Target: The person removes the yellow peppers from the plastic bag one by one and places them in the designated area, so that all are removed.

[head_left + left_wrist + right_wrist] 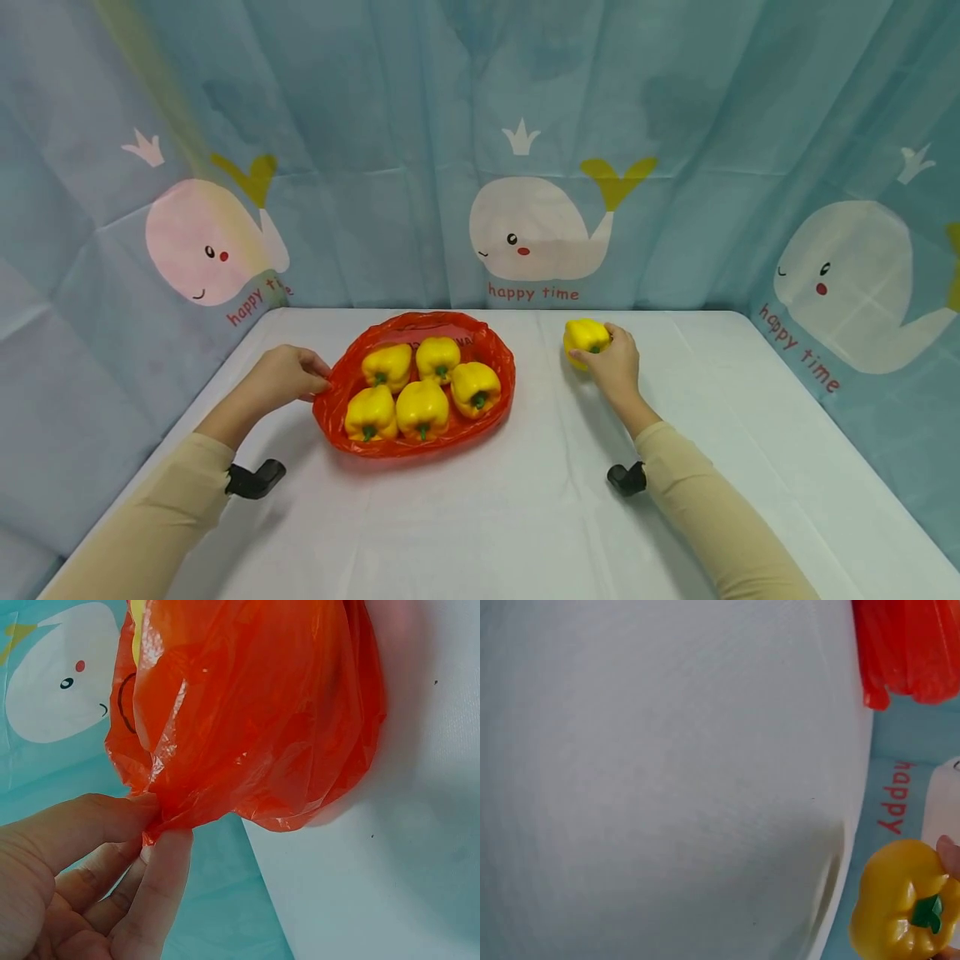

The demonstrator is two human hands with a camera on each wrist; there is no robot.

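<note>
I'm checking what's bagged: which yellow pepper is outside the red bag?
The pepper held in the right hand, to the right of the red bag; the other five peppers lie inside it.

I'd call the left bag thin, crinkled, glossy plastic, the peppers smooth and shiny; the table looks matt, the far curtain creased cloth, the sleeves matt cloth.

Five peppers lie in the bag on the bench, with the left hand at the bag's left rim. Right of the bag, a sixth pepper is in the right hand. A curtain hangs behind the bench.
</note>
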